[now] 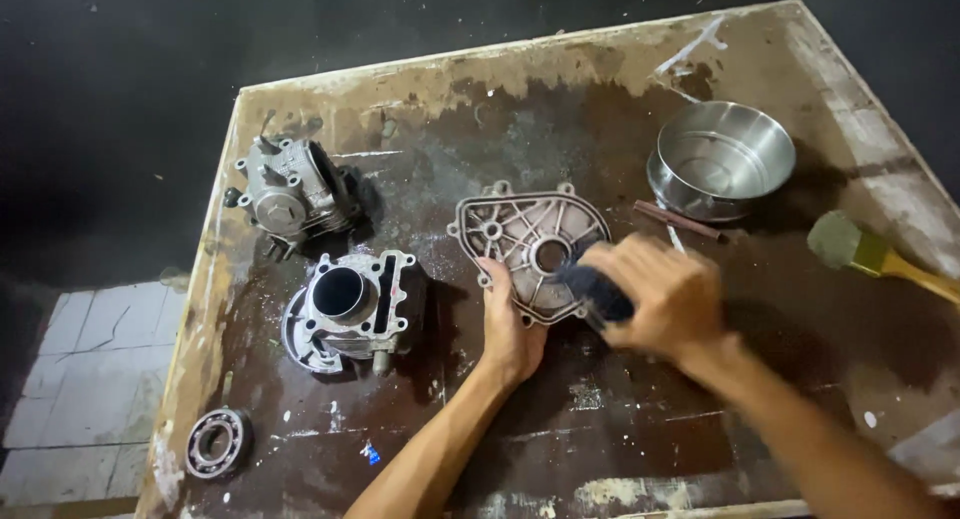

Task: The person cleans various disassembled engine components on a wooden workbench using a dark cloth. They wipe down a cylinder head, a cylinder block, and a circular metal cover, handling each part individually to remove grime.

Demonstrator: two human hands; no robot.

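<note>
Risk of slip: the cover plate (530, 244) is steadied by fingertips alone, so it could be pushed across the grimy board (620, 419) if the brush strokes are pressed hard toward the upper left of the frame.
Risk of splatter: grit could be flicked off the bristles onto the steel bowl (722, 159) at the upper right, since it stands open and near.
Risk to fingers: the left fingertips could be scraped by the bristles, as they lie just beside the brushed patch.
Left hand (510, 324): laid at the plate's lower left edge, fingers spread narrow and pressed on the rim; nothing is gripped.
Right hand (660, 294): closed around the dark brush (595, 287), whose bristles are held on the plate's right side, near its round hole.
Plate position: centre of the frame, flat on the board, inner side turned up.
Plate look: grey cast metal, ribbed from the hole outward, bolt lugs around the edge, dulled with dirt.
Left of frame: a cylinder block (348, 309) is stood just beside the left hand, a cylinder head (292, 194) above it, a bearing (217, 442) at the lower left.
Right edge: a yellow-handled paintbrush (875, 254) is left lying, well apart from the plate.
</note>
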